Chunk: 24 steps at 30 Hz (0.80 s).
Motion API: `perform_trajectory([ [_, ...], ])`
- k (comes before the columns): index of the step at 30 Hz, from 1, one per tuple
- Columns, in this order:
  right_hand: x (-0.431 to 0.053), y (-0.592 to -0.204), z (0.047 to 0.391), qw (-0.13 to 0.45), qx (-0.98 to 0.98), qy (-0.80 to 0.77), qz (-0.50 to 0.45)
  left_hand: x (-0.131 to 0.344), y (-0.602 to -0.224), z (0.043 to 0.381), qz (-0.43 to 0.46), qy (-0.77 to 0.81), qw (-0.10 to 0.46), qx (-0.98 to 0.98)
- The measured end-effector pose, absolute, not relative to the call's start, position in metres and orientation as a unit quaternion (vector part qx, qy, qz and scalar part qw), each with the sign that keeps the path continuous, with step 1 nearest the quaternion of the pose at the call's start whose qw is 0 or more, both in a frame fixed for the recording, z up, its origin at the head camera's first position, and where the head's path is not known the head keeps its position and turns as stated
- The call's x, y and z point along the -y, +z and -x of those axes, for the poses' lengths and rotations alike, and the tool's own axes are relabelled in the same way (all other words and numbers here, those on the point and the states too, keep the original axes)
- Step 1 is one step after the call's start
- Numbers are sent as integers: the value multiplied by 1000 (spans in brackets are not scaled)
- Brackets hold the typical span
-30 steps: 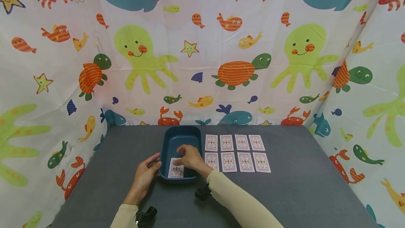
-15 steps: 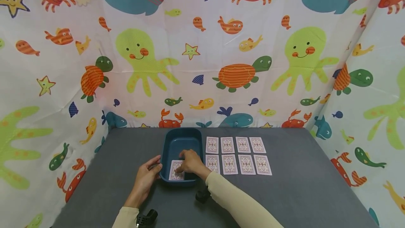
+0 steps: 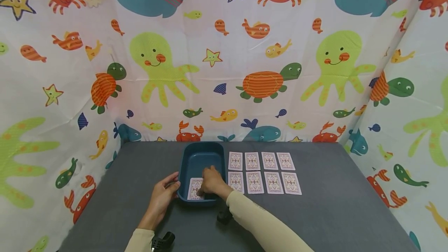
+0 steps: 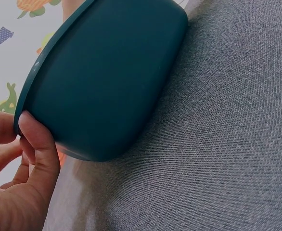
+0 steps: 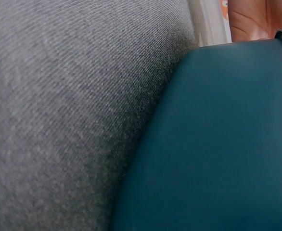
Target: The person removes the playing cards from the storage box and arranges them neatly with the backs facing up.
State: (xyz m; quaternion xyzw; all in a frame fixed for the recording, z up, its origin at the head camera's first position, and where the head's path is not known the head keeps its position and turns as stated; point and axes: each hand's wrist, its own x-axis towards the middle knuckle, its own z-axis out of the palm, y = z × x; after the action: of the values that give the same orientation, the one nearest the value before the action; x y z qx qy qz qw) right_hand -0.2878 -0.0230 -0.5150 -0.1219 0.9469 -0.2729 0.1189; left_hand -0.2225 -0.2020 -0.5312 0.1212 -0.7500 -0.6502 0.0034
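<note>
A dark teal rectangular plastic tub (image 3: 204, 158) stands on the table, a small stack of playing cards (image 3: 194, 186) lying face down in its near end. At the tub's left wall, my left hand (image 3: 163, 191) pinches the rim between thumb and fingers; the left wrist view shows this hand (image 4: 28, 168) close up against the tub's outer side (image 4: 107, 82). My right hand (image 3: 212, 182) reaches into the tub from the right, fingers bent down at the right edge of the cards. Its fingertips are hidden, and I cannot tell whether they grip a card.
Right of the tub, several cards (image 3: 254, 182) lie face down in two rows on the dark grey tabletop (image 3: 325, 205). A white curtain (image 3: 224, 49) with printed sea animals hangs behind the table and along its sides. Each wrist carries a black camera strap (image 3: 163, 241).
My right hand has lowered and shifted slightly right over the cards, its fingers closing in toward their right edge. My left hand stays at the rim. The head view has tilted slightly upward.
</note>
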Motion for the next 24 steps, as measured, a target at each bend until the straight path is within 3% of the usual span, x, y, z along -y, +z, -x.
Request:
perform_trajectory([
  [9,20,-515,288,112,-926,-334,135,202,-532,224,-120,-655,2,746],
  [24,18,-512,288,46,-897,-420,130,202,-532,225,-118,-660,-1,742],
])
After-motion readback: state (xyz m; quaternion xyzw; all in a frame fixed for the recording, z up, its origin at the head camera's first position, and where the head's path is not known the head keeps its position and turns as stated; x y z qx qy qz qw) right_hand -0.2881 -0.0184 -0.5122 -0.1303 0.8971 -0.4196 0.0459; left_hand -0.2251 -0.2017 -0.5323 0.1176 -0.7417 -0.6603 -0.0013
